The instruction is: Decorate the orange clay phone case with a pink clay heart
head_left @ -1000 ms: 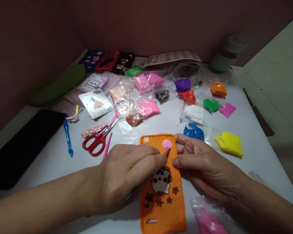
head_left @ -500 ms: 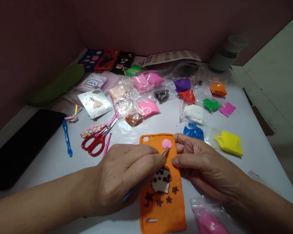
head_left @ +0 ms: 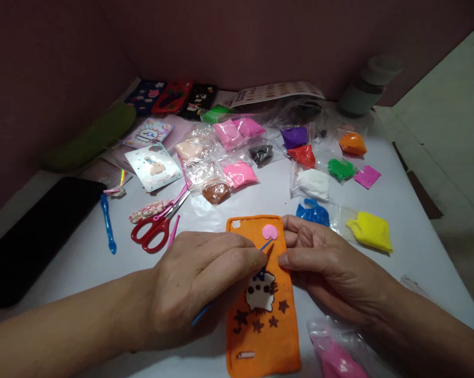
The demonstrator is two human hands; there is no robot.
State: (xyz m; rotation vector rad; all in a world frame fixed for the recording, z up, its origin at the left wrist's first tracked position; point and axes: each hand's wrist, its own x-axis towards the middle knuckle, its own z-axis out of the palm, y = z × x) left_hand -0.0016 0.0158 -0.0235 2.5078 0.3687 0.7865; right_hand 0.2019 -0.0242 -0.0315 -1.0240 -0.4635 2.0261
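Note:
An orange phone case [head_left: 266, 336] lies on the white table with a cat face [head_left: 260, 294], several brown stars and a pink clay heart [head_left: 270, 232] on it. My left hand [head_left: 205, 283] is closed around a thin blue modelling tool [head_left: 266, 244]; its tip is at the lower edge of the heart, and its rear end pokes out below my palm. With thumb and fingers, my right hand [head_left: 319, 257] grips the case's upper right edge. Part of the case's left side is hidden behind my left hand.
Red-handled scissors [head_left: 155, 231], a blue clay tool [head_left: 108, 226] and a black flat object [head_left: 43, 236] lie at left. Several clay packets, among them yellow [head_left: 372, 231] and white [head_left: 313, 182], spread behind. A bottle [head_left: 365, 89] stands far right; a pink packet [head_left: 337, 357] lies front right.
The blue tool's tip has drawn back slightly from the heart, and its rear end has shifted a little left. My right hand and the case stay put.

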